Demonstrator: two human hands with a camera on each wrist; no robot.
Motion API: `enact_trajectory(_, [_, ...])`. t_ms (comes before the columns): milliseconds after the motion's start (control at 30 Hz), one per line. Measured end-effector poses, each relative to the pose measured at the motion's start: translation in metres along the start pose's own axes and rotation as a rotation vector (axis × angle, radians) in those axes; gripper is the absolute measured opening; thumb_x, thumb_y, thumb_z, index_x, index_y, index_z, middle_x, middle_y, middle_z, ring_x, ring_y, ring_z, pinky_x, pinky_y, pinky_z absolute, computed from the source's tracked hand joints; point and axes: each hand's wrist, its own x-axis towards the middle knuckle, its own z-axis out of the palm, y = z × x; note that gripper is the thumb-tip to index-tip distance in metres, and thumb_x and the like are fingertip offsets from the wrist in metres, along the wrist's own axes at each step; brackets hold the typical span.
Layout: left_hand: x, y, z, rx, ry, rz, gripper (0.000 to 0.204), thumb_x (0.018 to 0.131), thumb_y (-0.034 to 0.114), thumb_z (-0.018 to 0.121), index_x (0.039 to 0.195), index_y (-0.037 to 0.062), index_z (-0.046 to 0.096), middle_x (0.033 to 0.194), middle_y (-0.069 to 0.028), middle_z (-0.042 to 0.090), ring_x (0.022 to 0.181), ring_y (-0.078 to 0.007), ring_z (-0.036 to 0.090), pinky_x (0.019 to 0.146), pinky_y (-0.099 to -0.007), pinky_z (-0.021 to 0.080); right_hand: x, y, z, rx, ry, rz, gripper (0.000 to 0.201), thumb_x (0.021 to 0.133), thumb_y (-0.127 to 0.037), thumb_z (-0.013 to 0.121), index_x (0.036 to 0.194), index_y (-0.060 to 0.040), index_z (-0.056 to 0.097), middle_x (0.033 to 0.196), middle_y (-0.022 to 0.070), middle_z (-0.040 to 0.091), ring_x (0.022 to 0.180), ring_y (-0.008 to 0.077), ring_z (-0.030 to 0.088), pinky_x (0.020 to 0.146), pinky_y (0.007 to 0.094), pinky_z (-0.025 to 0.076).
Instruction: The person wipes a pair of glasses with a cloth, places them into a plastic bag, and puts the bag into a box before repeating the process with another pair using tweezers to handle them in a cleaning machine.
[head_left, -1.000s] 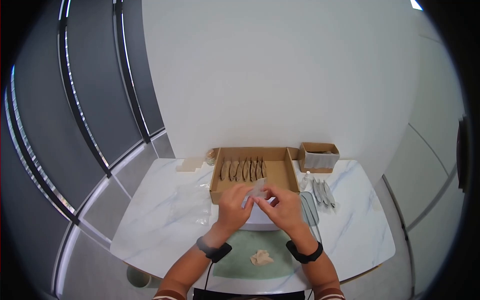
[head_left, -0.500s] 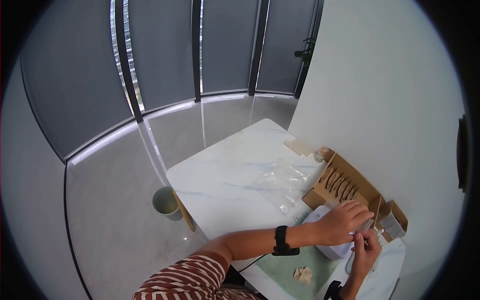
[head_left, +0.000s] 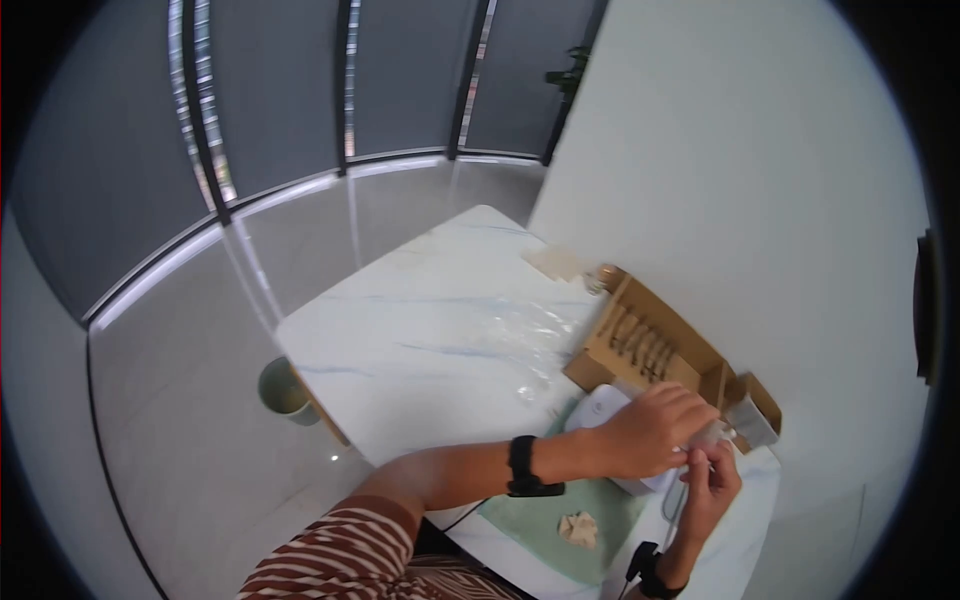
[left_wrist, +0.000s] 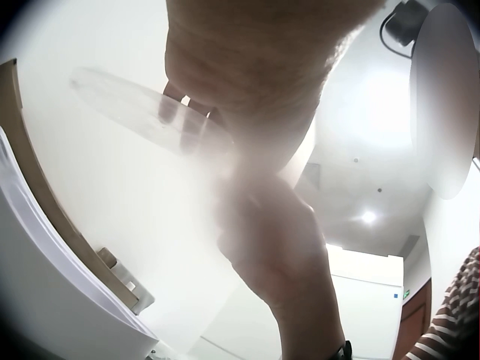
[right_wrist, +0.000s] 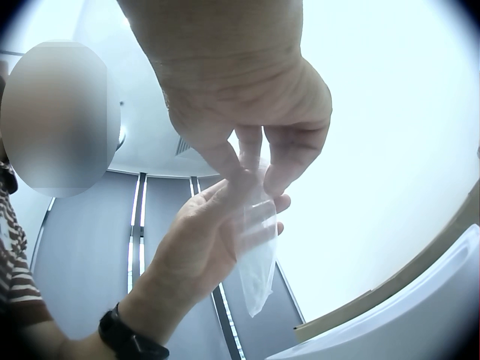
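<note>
Both hands meet over a white machine (head_left: 598, 405). They hold a small, narrow, translucent plastic bag (right_wrist: 257, 274). My right hand (right_wrist: 259, 112) pinches its top end between thumb and fingertips. My left hand (right_wrist: 196, 247) grips the same end, its fingers showing behind the clear film. In the left wrist view, the bag (left_wrist: 124, 109) sticks out long and flat past the left fingers, and the right hand (left_wrist: 270, 232) is blurred. The head view shows the left hand (head_left: 650, 430) and right hand (head_left: 712, 482) close together at the table's right side.
A cardboard tray (head_left: 690, 368) with several brown curved pieces stands behind the machine, a smaller cardboard box (head_left: 762, 400) beside it. Clear plastic bags (head_left: 520, 345) lie on the marble-patterned table. A crumpled beige cloth (head_left: 578, 530) rests on a green mat (head_left: 545, 510). A bin (head_left: 285, 390) stands on the floor.
The head view has swung left, bringing the blinds, floor and bin into sight. Both hands stay together at the bag, above the machine.
</note>
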Motion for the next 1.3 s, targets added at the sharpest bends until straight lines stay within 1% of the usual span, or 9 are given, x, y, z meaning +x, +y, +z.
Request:
enact_trajectory(367, [0.014, 0.005, -0.024, -0.060, 0.006, -0.079, 0.044, 0.079, 0.015, 0.079, 0.118, 0.0037, 0.062, 0.108, -0.0145, 0.066, 0.101, -0.0367, 0.063, 0.088, -0.0456, 0.051, 0.002, -0.026, 0.000, 0.070, 0.096, -0.004, 0.016, 0.097, -0.011, 0.068, 0.107, 0.0015, 0.072, 0.101, 0.0074, 0.067, 0.082, 0.0105, 0.064, 0.061, 0.0213, 0.053])
enact_trajectory(467, [0.018, -0.003, -0.035, -0.050, 0.060, -0.136, 0.041, 0.083, 0.011, 0.078, 0.119, 0.0029, 0.062, 0.107, -0.0136, 0.067, 0.099, -0.0328, 0.066, 0.089, -0.0408, 0.052, 0.015, -0.028, -0.008, 0.025, 0.158, 0.087, 0.017, 0.097, -0.012, 0.068, 0.108, 0.0008, 0.071, 0.097, 0.0059, 0.069, 0.078, 0.0095, 0.064, 0.061, 0.0211, 0.052])
enact_trajectory(533, [0.023, -0.013, -0.048, -0.161, 0.161, -0.328, 0.038, 0.088, 0.009, 0.075, 0.122, 0.0009, 0.061, 0.108, -0.0104, 0.069, 0.100, -0.0230, 0.068, 0.091, -0.0340, 0.052, 0.042, -0.028, -0.013, -0.017, 0.163, 0.113, 0.017, 0.098, -0.013, 0.068, 0.105, 0.0010, 0.072, 0.089, 0.0031, 0.070, 0.074, 0.0078, 0.064, 0.060, 0.0217, 0.051])
enact_trajectory(633, [0.027, -0.032, -0.064, -0.415, 0.340, -0.451, 0.037, 0.092, 0.009, 0.072, 0.125, -0.0017, 0.059, 0.110, -0.0074, 0.069, 0.103, -0.0142, 0.065, 0.094, -0.0295, 0.050, 0.088, 0.004, -0.024, -0.214, -0.040, 0.224, 0.016, 0.094, -0.016, 0.070, 0.098, -0.0006, 0.074, 0.078, 0.0049, 0.070, 0.069, 0.0103, 0.064, 0.060, 0.0273, 0.052])
enact_trajectory(800, [0.030, -0.040, -0.083, -0.453, 0.457, -0.534, 0.035, 0.096, 0.009, 0.068, 0.126, -0.0045, 0.057, 0.112, -0.0088, 0.069, 0.104, -0.0124, 0.064, 0.095, -0.0284, 0.050, 0.146, 0.087, -0.021, -0.790, -0.428, 0.160, 0.025, 0.084, -0.029, 0.072, 0.089, -0.0055, 0.078, 0.080, 0.0173, 0.073, 0.075, 0.0337, 0.071, 0.074, 0.0418, 0.056])
enact_trajectory(900, [0.029, -0.042, -0.081, -0.398, 0.473, -0.529, 0.035, 0.095, 0.008, 0.069, 0.126, -0.0041, 0.058, 0.112, -0.0086, 0.069, 0.103, -0.0131, 0.064, 0.095, -0.0291, 0.050, 0.165, 0.135, -0.014, -1.020, -0.521, 0.135, 0.029, 0.084, -0.035, 0.074, 0.090, -0.0069, 0.079, 0.076, 0.0094, 0.074, 0.069, 0.0200, 0.072, 0.068, 0.0369, 0.058])
enact_trajectory(1100, [0.026, -0.045, -0.066, -0.240, 0.435, -0.479, 0.035, 0.086, 0.010, 0.076, 0.118, 0.0004, 0.064, 0.106, -0.0136, 0.072, 0.098, -0.0252, 0.070, 0.087, -0.0359, 0.055, 0.186, 0.153, 0.019, -1.202, -0.626, 0.432, 0.035, 0.086, -0.040, 0.072, 0.085, -0.0060, 0.078, 0.072, 0.0068, 0.074, 0.063, 0.0203, 0.072, 0.067, 0.0345, 0.059])
enact_trajectory(1233, [0.022, -0.048, -0.055, -0.187, 0.369, -0.462, 0.035, 0.086, 0.008, 0.075, 0.118, -0.0020, 0.064, 0.105, -0.0129, 0.072, 0.095, -0.0214, 0.068, 0.088, -0.0350, 0.053, 0.193, 0.155, 0.033, -1.221, -0.705, 0.568, 0.036, 0.088, -0.041, 0.070, 0.082, -0.0060, 0.076, 0.070, 0.0075, 0.073, 0.058, 0.0206, 0.070, 0.062, 0.0334, 0.058])
enact_trajectory(1300, [0.023, -0.045, -0.054, -0.184, 0.366, -0.457, 0.035, 0.086, 0.008, 0.076, 0.118, -0.0018, 0.064, 0.105, -0.0135, 0.072, 0.095, -0.0228, 0.069, 0.088, -0.0353, 0.054, 0.193, 0.162, 0.034, -1.128, -0.653, 0.662, 0.037, 0.084, -0.037, 0.066, 0.065, -0.0061, 0.069, 0.064, 0.0080, 0.071, 0.061, 0.0212, 0.071, 0.066, 0.0361, 0.058])
